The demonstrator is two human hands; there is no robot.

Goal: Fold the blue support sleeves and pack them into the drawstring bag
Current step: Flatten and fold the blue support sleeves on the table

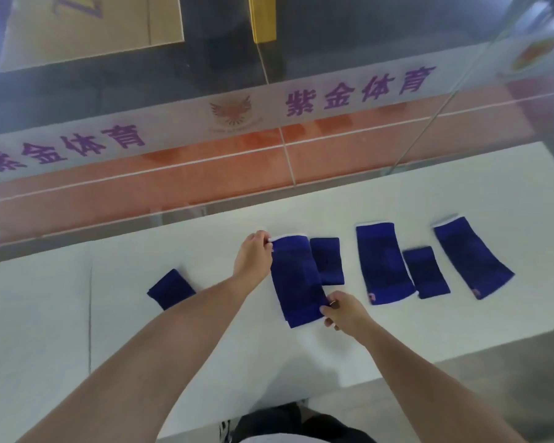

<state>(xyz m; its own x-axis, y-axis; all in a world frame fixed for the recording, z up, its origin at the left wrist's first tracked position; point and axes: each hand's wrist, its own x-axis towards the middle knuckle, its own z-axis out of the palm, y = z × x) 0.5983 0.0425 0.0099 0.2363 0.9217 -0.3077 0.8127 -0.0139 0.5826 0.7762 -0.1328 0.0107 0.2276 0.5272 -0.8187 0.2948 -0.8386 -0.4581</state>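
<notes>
A long blue support sleeve (296, 279) lies on the white table (205, 330) in front of me. My left hand (253, 255) pinches its far white-edged corner. My right hand (344, 310) pinches its near right corner. Beside it to the right lies a short blue sleeve (328, 262), partly under the long one. Further right lie a long sleeve (384, 262), a short sleeve (426, 271) and another long sleeve (472, 255), all flat. A small folded blue sleeve (170, 288) sits alone at the left. No drawstring bag is in view.
A glass wall (269, 123) with purple characters runs along the table's far edge, an orange floor behind it. The table's near edge (397, 375) slants across the lower right. My dark trousers and a shoe (269, 426) show below.
</notes>
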